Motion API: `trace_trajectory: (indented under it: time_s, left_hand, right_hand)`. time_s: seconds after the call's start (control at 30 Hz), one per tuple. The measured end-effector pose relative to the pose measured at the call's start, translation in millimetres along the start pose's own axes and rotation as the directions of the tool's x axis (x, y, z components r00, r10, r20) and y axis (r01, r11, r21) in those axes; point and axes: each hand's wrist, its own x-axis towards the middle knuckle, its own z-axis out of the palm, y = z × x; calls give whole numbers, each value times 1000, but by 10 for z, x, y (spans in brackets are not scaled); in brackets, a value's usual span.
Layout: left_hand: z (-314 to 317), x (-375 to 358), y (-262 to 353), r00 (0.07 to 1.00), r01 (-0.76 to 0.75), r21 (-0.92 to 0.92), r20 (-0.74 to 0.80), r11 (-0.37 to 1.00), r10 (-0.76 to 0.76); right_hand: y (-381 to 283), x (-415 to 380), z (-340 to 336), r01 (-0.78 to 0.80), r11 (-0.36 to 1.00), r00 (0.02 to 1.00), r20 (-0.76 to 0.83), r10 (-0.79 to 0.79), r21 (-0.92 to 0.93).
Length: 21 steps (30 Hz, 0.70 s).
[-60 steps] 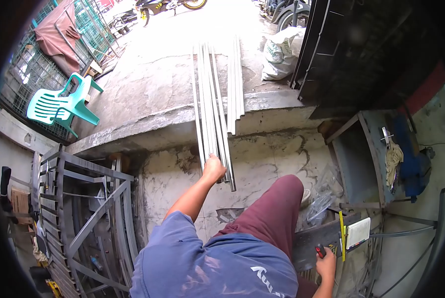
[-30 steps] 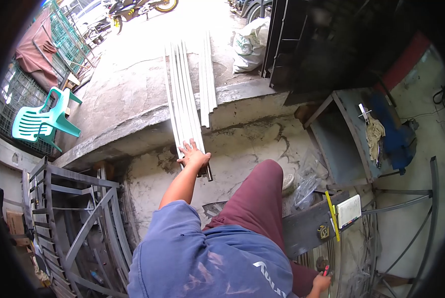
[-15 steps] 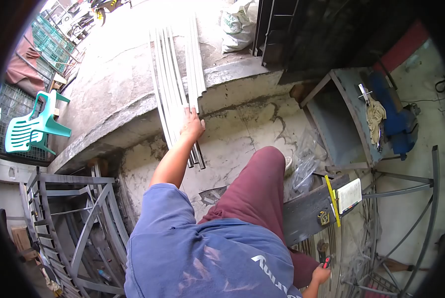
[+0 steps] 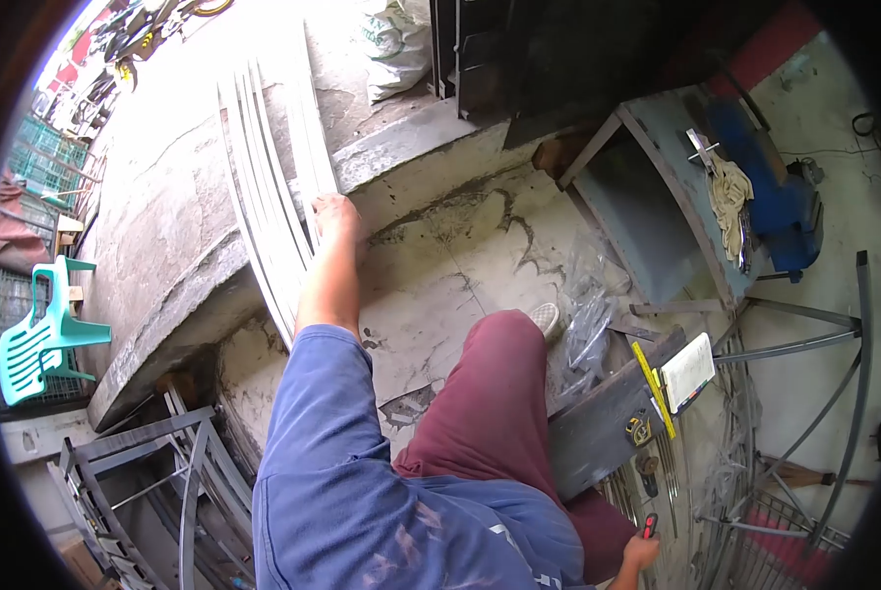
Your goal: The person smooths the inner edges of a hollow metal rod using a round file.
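My left hand (image 4: 334,213) reaches forward, its fingers curled over the near end of a bundle of pale metal tubes (image 4: 311,138). Just left of it lie more long metal tubes (image 4: 261,187), slanting down over the concrete step. My right hand (image 4: 641,553), low beside my knee, is closed on a small red and black tool (image 4: 649,526), whose exact kind I cannot make out. Near that hand a dark metal bench (image 4: 598,433) carries a tape measure (image 4: 638,428), a yellow folding rule (image 4: 654,390) and an open notebook (image 4: 687,373).
A green plastic chair (image 4: 52,329) stands at the left. Welded metal frames (image 4: 146,442) sit at the lower left. Past the concrete ledge (image 4: 401,147) is a white sack (image 4: 398,54). A grey metal cabinet (image 4: 676,187) stands at the right, with clear plastic sheeting (image 4: 586,324) beside it.
My left hand has gone from resting with fingers stretched on the tubes to curling over the end of the right-hand bundle. The view has shifted; my right hand still holds the tool.
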Motion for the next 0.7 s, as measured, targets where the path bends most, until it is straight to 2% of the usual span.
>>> trace_trajectory:
  time_s: [0.1, 0.13, 0.2, 0.27, 0.3, 0.4, 0.43, 0.53, 0.6, 0.7]
  left_hand:
    - [373, 396, 25, 993, 87, 34, -77, 996, -84]
    - [408, 447, 25, 990, 95, 61, -114, 994, -87]
    - [412, 499, 20, 999, -14, 145, -38, 989, 19]
    - [331, 486, 14, 997, -66, 201, 41, 977, 59]
    - [313, 444, 22, 997, -61, 231, -26, 971, 69]
    - [173, 384, 22, 991, -109, 153, 88, 982, 96]
    - [130, 296, 39, 992, -124, 148, 51, 981, 118]
    - [1, 59, 59, 972, -224, 95, 100, 970, 215]
    - [-33, -236, 72, 965, -260, 15, 22, 965, 260]
    - [-241, -647, 48, 950, -303, -57, -97, 951, 297]
  right_hand:
    - [-18, -99, -65, 16, 997, 994, 110, -24, 71]
    - [-51, -111, -41, -4, 995, 997, 82, -4, 95]
    - [-137, -116, -14, -31, 989, 999, 30, 27, 142]
    - [-277, -77, -9, -49, 996, 998, 33, 46, 78]
    - [-295, -29, 39, -56, 997, 998, 31, 54, 47]
    - [-313, 151, 136, 9, 998, 1000, 6, -9, 65]
    - [-414, 181, 106, 17, 999, 1000, 20, -18, 49]
    - [-537, 237, -22, 36, 999, 999, 26, -36, 15]
    - [-696, 287, -38, 60, 998, 998, -12, -60, 36]
    - [-767, 449, -30, 126, 989, 991, 29, -129, 74]
